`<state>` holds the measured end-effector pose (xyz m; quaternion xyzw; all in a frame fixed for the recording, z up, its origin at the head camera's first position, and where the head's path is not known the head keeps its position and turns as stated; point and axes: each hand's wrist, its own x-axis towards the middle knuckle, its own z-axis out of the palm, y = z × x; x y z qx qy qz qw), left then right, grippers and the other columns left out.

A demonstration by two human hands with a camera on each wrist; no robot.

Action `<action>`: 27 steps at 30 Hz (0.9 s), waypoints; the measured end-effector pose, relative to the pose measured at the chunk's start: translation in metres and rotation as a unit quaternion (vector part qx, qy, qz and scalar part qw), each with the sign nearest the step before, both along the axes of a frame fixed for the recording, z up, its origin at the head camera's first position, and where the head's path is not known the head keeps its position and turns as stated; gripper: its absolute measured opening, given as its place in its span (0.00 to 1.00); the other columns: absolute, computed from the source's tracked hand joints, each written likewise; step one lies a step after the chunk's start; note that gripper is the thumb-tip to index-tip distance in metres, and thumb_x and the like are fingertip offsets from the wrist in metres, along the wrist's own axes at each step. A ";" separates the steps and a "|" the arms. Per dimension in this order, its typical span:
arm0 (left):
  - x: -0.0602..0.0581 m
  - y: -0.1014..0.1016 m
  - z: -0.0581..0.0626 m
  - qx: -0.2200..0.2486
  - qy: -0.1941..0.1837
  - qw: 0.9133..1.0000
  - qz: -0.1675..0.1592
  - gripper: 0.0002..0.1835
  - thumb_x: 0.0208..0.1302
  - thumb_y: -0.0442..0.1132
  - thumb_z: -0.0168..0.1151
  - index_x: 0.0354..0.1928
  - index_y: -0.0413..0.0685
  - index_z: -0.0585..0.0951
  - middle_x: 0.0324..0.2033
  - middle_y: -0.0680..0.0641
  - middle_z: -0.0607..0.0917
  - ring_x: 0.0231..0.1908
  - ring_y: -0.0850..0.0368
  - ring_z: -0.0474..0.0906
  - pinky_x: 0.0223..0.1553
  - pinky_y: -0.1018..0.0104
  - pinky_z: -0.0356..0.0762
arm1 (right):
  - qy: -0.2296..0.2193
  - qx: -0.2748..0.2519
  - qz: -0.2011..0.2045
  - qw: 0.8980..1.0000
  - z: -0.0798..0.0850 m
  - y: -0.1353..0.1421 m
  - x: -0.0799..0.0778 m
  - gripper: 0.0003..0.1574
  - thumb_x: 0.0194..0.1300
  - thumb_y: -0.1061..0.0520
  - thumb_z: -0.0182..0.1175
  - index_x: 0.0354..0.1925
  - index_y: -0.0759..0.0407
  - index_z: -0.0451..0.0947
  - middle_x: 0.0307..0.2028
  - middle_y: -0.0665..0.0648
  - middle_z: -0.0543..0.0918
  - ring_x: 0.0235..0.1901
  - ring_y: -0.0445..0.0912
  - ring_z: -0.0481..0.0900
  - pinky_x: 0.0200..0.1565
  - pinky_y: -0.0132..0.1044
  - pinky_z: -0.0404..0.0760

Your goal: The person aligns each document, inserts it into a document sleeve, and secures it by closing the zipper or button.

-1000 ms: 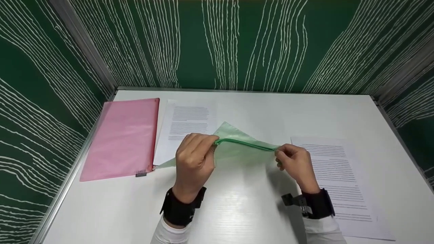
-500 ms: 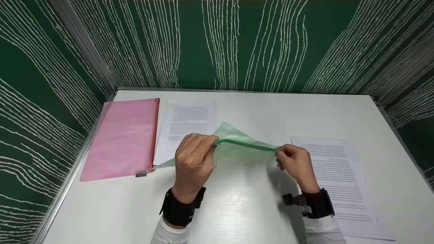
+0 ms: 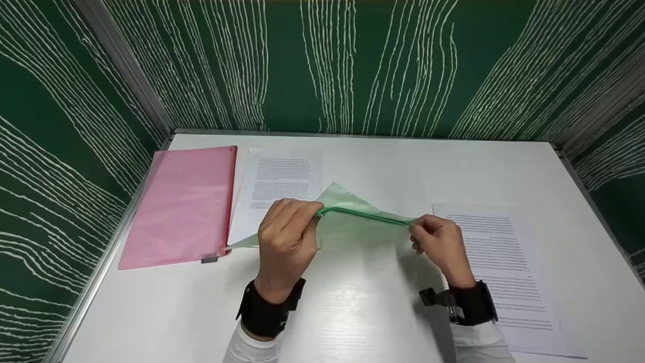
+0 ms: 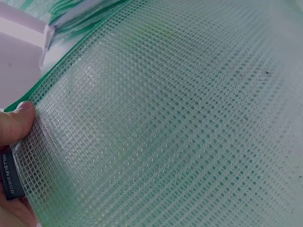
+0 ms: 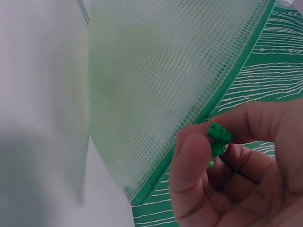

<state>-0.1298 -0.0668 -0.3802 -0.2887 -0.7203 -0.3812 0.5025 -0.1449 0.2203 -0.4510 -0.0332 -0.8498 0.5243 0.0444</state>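
Observation:
A translucent green mesh zip pouch is held up over the middle of the table, its green zipper edge stretched between the two hands. At the left end of that edge, my left hand pinches the pouch corner, beside a small dark label. My right hand is near the other end of the zipper. In the right wrist view, its thumb and finger pinch a small green pull at the zipper edge. Whether the zipper is closed cannot be made out. The left hand hides part of the pouch in the head view.
A pink zip pouch with a red zipper lies at the table's left. Beside it is a printed sheet, partly under the green pouch. Another printed sheet lies at the right, near my right wrist. Green walls with white lines surround the table.
My left hand has shifted very slightly left, and the green pouch's lower left corner with it. My right hand has stayed in place.

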 end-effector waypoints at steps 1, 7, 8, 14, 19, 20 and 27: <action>0.000 0.000 0.000 0.000 0.000 1.000 0.001 0.06 0.62 0.22 0.66 0.34 0.38 0.87 0.28 0.48 0.87 0.29 0.55 0.80 0.35 0.63 0.78 | -0.001 0.002 -0.001 1.000 -0.001 0.000 0.000 0.10 0.72 0.66 0.58 0.39 0.70 0.85 0.26 0.60 0.83 0.22 0.42 0.80 0.27 0.32 0.80; 0.001 0.000 0.002 0.005 -0.003 1.000 0.001 0.07 0.62 0.21 0.66 0.35 0.39 0.88 0.29 0.48 0.87 0.29 0.55 0.80 0.35 0.63 0.79 | 0.007 0.015 0.002 1.000 -0.001 0.001 0.001 0.10 0.73 0.66 0.57 0.37 0.68 0.84 0.26 0.61 0.83 0.22 0.42 0.80 0.27 0.31 0.79; 0.002 0.000 0.002 0.007 -0.005 1.000 0.000 0.07 0.61 0.21 0.66 0.35 0.39 0.88 0.29 0.47 0.87 0.29 0.55 0.81 0.35 0.63 0.79 | 0.009 0.016 0.003 1.000 -0.001 0.001 0.001 0.10 0.73 0.66 0.57 0.37 0.67 0.84 0.26 0.62 0.83 0.22 0.43 0.80 0.27 0.31 0.78; 0.001 -0.001 0.002 0.011 -0.007 1.000 0.003 0.07 0.62 0.21 0.66 0.34 0.38 0.88 0.29 0.47 0.87 0.29 0.55 0.81 0.35 0.63 0.79 | 0.014 0.011 0.005 1.000 -0.002 0.002 0.001 0.10 0.72 0.66 0.56 0.36 0.67 0.85 0.27 0.63 0.84 0.21 0.43 0.80 0.27 0.32 0.78; 0.001 -0.002 0.001 0.010 -0.007 1.000 0.009 0.07 0.61 0.21 0.66 0.34 0.38 0.88 0.29 0.46 0.87 0.29 0.54 0.81 0.36 0.63 0.79 | -0.002 -0.004 -0.002 1.000 -0.006 0.004 -0.003 0.10 0.72 0.66 0.57 0.36 0.69 0.84 0.26 0.61 0.83 0.21 0.43 0.79 0.27 0.32 0.79; 0.001 -0.003 0.001 0.013 -0.010 1.000 0.008 0.07 0.61 0.21 0.66 0.34 0.38 0.88 0.29 0.46 0.87 0.29 0.54 0.81 0.36 0.62 0.79 | -0.005 -0.006 -0.004 1.000 -0.007 0.004 -0.003 0.10 0.72 0.66 0.57 0.36 0.69 0.84 0.25 0.60 0.83 0.21 0.43 0.79 0.27 0.33 0.79; 0.003 -0.003 0.002 0.023 -0.022 0.999 0.006 0.07 0.61 0.21 0.67 0.35 0.38 0.88 0.29 0.45 0.88 0.30 0.52 0.81 0.35 0.60 0.80 | -0.008 -0.015 -0.006 1.000 -0.005 0.006 -0.003 0.10 0.72 0.65 0.58 0.36 0.70 0.84 0.26 0.62 0.83 0.22 0.43 0.80 0.27 0.33 0.80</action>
